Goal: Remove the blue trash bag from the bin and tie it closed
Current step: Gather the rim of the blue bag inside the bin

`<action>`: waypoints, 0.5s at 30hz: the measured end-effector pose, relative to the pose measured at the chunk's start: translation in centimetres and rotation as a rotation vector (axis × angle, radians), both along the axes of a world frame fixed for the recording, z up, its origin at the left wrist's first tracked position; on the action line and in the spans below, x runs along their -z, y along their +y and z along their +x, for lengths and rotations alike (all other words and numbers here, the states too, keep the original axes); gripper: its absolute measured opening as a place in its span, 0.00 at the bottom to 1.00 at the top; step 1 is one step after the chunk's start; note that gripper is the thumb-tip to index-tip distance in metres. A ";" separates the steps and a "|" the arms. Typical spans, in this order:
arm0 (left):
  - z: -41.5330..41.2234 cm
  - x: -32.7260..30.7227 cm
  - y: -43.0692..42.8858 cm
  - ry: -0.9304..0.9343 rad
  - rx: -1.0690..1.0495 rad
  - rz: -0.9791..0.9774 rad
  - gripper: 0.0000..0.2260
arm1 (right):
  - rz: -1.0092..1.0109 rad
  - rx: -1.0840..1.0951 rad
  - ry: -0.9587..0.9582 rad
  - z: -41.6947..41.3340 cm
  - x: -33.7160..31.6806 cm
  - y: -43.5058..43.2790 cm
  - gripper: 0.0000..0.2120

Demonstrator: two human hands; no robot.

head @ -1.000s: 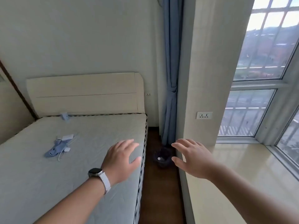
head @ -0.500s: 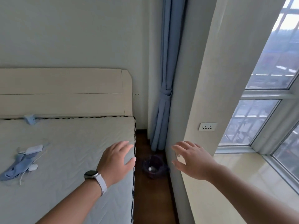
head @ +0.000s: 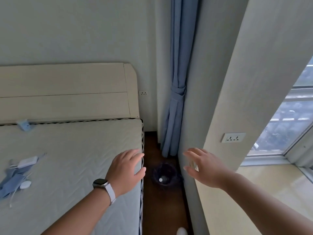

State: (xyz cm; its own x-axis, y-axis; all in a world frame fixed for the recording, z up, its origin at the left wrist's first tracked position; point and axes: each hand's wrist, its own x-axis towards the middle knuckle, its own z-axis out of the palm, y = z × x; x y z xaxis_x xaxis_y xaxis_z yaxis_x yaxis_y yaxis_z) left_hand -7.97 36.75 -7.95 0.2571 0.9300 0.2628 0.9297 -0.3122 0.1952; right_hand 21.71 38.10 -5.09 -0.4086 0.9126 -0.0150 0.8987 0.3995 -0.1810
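Two bare hands reach forward over a narrow strip of dark floor (head: 162, 209) between a bed and a wall. The left hand (head: 126, 172), a watch (head: 100, 183) on its wrist, hovers above the right edge of the mattress (head: 67, 167), fingers loosely spread and holding nothing. The right hand (head: 205, 167) is stretched out in front of the pale wall (head: 220, 99), fingers likewise apart and empty.

Between and beyond the hands, on the floor in the gap, stands the bin (head: 165, 174), small, dark and blurred. Its bag lining cannot be told apart from the bin itself, and its colour reads only as dark bluish. A small white thing (head: 160, 179) lies inside; what it is cannot be made out.

A tied blue curtain (head: 176, 107) hangs in the corner behind the bin. Near the mattress's left edge lie a blue cloth (head: 10, 181) and white cabled gadgets (head: 28, 161), partly cut off. A white shape (head: 182, 231) at the bottom edge is cropped.
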 end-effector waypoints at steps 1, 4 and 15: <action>0.2 0.4 1.5 -0.013 -0.021 -0.007 0.21 | -0.005 -0.009 0.011 0.2 0.6 1.7 0.26; 0.9 1.3 6.0 -0.057 -0.085 -0.054 0.23 | -0.036 -0.027 0.059 0.5 2.0 6.9 0.26; 4.0 0.6 19.9 0.031 -0.137 -0.121 0.24 | -0.055 -0.135 0.068 2.0 3.2 22.5 0.27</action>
State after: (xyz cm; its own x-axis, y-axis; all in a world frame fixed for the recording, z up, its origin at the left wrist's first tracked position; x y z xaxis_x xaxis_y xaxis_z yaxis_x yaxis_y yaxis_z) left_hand -3.97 56.61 -8.58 0.1321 0.9812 0.1408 0.9681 -0.1582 0.1941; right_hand 23.67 60.63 -8.31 -0.5292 0.8479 -0.0311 0.8224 0.5036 -0.2645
